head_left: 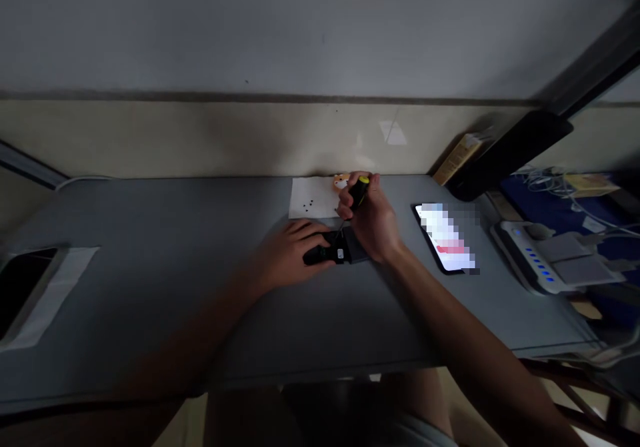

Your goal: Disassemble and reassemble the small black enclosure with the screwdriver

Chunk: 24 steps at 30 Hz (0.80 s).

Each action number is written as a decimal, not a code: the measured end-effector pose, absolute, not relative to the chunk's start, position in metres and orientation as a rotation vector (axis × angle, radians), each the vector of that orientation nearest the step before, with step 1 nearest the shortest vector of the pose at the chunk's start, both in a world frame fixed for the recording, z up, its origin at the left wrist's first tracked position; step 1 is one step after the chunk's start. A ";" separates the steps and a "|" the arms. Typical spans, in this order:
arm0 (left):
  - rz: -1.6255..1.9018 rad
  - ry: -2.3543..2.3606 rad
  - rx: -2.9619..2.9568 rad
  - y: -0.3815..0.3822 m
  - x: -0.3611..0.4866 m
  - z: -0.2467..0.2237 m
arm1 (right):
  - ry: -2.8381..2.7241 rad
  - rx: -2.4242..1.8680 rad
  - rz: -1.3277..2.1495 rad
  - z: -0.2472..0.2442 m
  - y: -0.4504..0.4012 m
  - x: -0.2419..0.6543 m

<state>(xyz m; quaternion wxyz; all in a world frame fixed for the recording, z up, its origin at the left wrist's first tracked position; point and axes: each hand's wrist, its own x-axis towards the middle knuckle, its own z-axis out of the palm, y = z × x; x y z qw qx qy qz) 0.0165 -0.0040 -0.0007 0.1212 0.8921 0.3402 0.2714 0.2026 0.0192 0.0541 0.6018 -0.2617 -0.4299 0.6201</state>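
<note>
A dark device, perhaps an opened phone (341,256), lies flat on the grey desk (190,233) below the middle of the view. Resting on its left end, my left hand (295,253) grips it between thumb and fingers. My right hand (377,223) is closed around a screwdriver (359,193) with a black and yellow handle. The thin shaft slants down to the device's upper part, though the tip's exact contact is too small to make out. Just beyond my hands lies a white sheet of paper (320,197) with several tiny dark bits, which look like screws.
An orange and white figure (341,181) sits on the paper's far right corner. To the right are a lit phone (443,240) and a white charger-like unit (530,260) with blue lights. A box (457,157) and black cylinder (510,153) lean by the wall. Another dark-screened device (25,280) lies far left.
</note>
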 end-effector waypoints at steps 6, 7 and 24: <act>0.780 0.981 2.578 -0.003 0.016 0.002 | -0.989 -0.597 1.410 0.055 0.011 0.204; 0.780 0.981 2.577 -0.003 0.016 0.003 | -0.995 -0.594 1.408 0.055 0.011 0.204; 0.763 0.973 2.549 -0.003 0.018 0.002 | -1.109 -0.555 1.351 0.059 0.002 0.198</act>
